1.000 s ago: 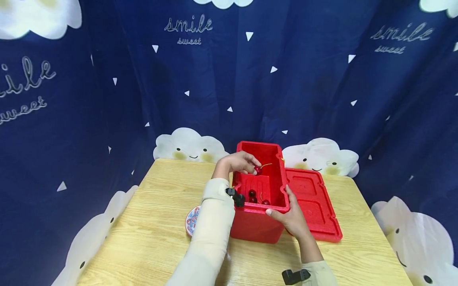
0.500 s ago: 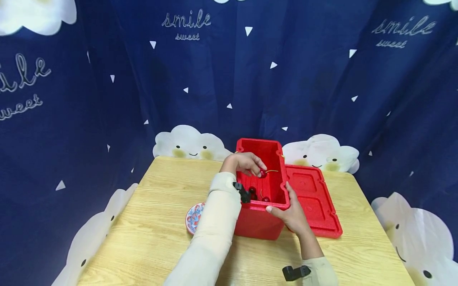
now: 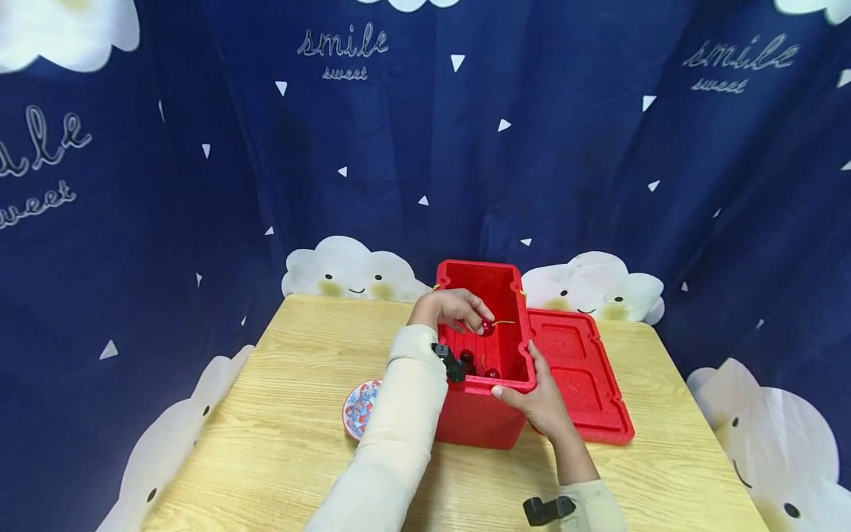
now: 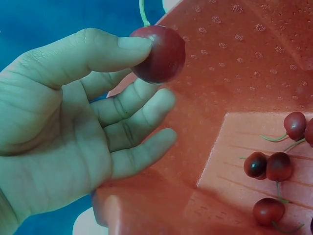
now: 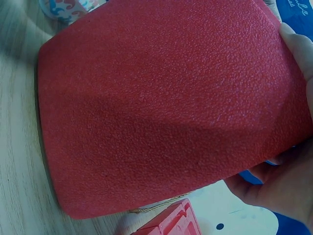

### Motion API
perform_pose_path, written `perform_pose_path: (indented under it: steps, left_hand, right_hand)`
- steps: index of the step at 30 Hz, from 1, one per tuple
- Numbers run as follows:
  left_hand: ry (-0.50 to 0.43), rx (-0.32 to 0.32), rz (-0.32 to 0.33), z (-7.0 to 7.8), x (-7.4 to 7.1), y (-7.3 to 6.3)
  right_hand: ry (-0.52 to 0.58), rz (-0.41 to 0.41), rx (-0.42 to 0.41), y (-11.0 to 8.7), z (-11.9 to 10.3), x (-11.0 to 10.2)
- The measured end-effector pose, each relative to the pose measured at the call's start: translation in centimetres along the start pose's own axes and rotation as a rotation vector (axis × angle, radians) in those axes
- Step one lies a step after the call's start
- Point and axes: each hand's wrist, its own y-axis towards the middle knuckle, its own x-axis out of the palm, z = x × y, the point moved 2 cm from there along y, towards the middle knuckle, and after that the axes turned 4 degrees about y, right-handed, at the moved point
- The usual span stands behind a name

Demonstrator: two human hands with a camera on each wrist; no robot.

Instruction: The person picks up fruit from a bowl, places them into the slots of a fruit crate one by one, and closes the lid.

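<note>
My left hand (image 3: 454,309) is over the opening of a red foam box (image 3: 479,423). Between its thumb and fingers it pinches a dark red cherry (image 4: 162,55) by the fruit, and the green stem points away from the hand. The other fingers are loosely bent below the cherry. Several more cherries (image 4: 269,211) with stems lie on the ribbed floor of the box. My right hand (image 3: 548,406) grips the box's near right corner, thumb (image 5: 296,46) on the front side and fingers along the right side.
A red lid (image 3: 578,377) with recessed panels lies on the wooden table (image 3: 299,369) to the right of the box. Left of the box, partly behind my left sleeve, is a blue-and-red patterned dish (image 3: 360,408). A dark blue curtain (image 3: 399,140) hangs behind the table.
Over the first half second my left hand moved right and slightly nearer, carrying the cherry further over the box; since then it has barely moved. The right hand keeps its grip on the corner.
</note>
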Motion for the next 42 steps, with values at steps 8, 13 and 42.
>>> perform_pose_path:
  steps: [8,13,42]
  left_hand:
    - [0.071,0.095,0.032,-0.2,-0.4,-1.3]
    - [0.151,0.189,0.087,0.3,-0.1,-3.5]
    - [0.118,0.403,0.417,-3.6,2.4,-10.1]
  right_hand:
    - [-0.02,0.014,-0.016,0.2,0.2,0.1]
    - [-0.018,0.015,-0.007,0.2,0.4,0.0]
    - [-0.041,0.031,0.027,0.1,0.7,-0.1]
